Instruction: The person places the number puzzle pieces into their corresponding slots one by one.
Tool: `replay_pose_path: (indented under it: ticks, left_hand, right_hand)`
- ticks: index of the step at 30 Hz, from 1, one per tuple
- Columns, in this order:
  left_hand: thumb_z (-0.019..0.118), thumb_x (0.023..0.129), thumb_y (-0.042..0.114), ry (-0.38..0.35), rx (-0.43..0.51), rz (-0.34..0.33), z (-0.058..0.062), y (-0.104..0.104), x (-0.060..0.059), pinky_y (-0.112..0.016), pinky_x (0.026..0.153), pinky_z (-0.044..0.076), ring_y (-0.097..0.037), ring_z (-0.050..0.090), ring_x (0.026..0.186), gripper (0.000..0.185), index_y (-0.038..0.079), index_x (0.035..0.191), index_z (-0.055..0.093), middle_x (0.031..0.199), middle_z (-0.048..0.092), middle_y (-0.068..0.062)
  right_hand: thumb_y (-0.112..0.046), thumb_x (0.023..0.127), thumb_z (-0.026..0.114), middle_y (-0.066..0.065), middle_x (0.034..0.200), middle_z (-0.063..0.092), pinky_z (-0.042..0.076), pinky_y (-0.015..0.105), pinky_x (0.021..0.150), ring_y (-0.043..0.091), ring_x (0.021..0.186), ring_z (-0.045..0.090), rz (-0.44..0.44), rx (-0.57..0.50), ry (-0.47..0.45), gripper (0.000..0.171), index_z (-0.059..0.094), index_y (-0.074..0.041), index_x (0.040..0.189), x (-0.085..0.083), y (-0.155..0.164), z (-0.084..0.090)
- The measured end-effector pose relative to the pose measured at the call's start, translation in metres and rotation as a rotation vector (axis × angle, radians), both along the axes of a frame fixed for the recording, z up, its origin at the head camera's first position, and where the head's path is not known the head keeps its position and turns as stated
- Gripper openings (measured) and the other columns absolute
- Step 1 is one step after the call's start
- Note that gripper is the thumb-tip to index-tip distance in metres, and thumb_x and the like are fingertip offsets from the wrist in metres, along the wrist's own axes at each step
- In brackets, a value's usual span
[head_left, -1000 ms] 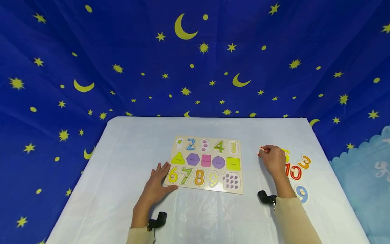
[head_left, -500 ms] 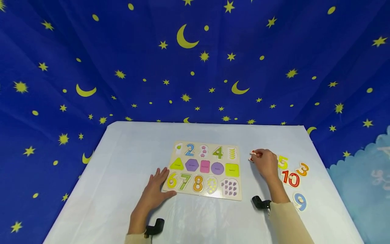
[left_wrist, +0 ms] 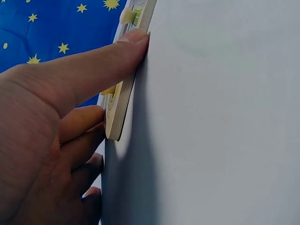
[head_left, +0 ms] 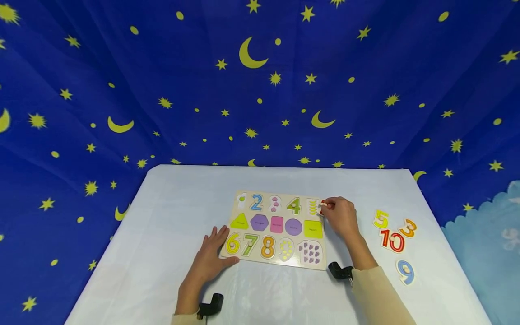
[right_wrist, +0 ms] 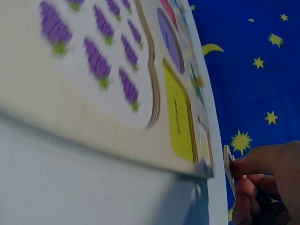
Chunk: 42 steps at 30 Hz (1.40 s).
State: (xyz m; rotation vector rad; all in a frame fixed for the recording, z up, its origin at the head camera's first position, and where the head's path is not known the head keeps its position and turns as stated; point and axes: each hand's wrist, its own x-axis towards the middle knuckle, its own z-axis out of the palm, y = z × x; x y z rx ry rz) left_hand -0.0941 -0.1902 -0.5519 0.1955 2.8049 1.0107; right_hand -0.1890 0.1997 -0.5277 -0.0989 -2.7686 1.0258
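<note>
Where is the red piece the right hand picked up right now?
In the head view, the red piece is pinched in the right hand at the puzzle board's upper right corner, beside the green 4.

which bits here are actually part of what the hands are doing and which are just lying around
In hand:
- puzzle board, steadied by the left hand
- red piece, pinched by the right hand at the board's right edge

Lying about:
- yellow 5
- orange 3
- red 10
- blue 9
</note>
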Motion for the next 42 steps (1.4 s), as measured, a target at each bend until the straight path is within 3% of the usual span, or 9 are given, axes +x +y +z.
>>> replay_pose_path:
  ticks: [4, 11, 19, 42]
  left_hand:
    - [0.083, 0.073, 0.036, 0.034, 0.019, 0.003, 0.001, 0.0, 0.001, -0.048, 0.116, 0.004, -0.03, 0.012, 0.144, 0.094, 0.005, 0.148, 0.036, 0.154, 0.029, -0.009]
    - [0.082, 0.074, 0.04, 0.015, 0.023, -0.01, 0.001, 0.0, 0.0, -0.047, 0.116, 0.003, -0.029, 0.01, 0.145, 0.095, 0.007, 0.149, 0.034, 0.155, 0.027, -0.008]
    - [0.083, 0.073, 0.036, 0.041, 0.036, -0.009, 0.003, 0.003, -0.001, -0.049, 0.116, 0.004, -0.031, 0.013, 0.144, 0.093, 0.008, 0.148, 0.037, 0.154, 0.031, -0.008]
    - [0.082, 0.074, 0.04, -0.021, 0.009, -0.003, 0.0, -0.001, -0.001, -0.043, 0.117, 0.0, -0.023, 0.007, 0.145, 0.096, 0.011, 0.15, 0.031, 0.156, 0.024, -0.003]
  right_hand:
    - [-0.014, 0.083, 0.069, 0.008, 0.078, 0.059, 0.043, 0.034, 0.063, 0.023, 0.071, 0.053, 0.037, -0.002, 0.007, 0.018, 0.071, 0.001, 0.092, -0.004, -0.009, 0.002]
    - [-0.014, 0.081, 0.069, 0.007, 0.077, 0.059, 0.042, 0.033, 0.064, 0.022, 0.07, 0.053, 0.051, 0.001, 0.011, 0.015, 0.072, -0.002, 0.089, -0.01, -0.017, 0.002]
    - [-0.016, 0.081, 0.07, 0.007, 0.078, 0.059, 0.043, 0.032, 0.063, 0.022, 0.071, 0.053, 0.081, -0.027, -0.004, 0.017, 0.072, -0.002, 0.09, -0.012, -0.029, 0.002]
    - [-0.012, 0.081, 0.07, 0.003, 0.074, 0.058, 0.046, 0.031, 0.06, 0.018, 0.067, 0.053, 0.202, 0.013, 0.006, 0.011, 0.073, -0.002, 0.087, -0.024, -0.074, 0.005]
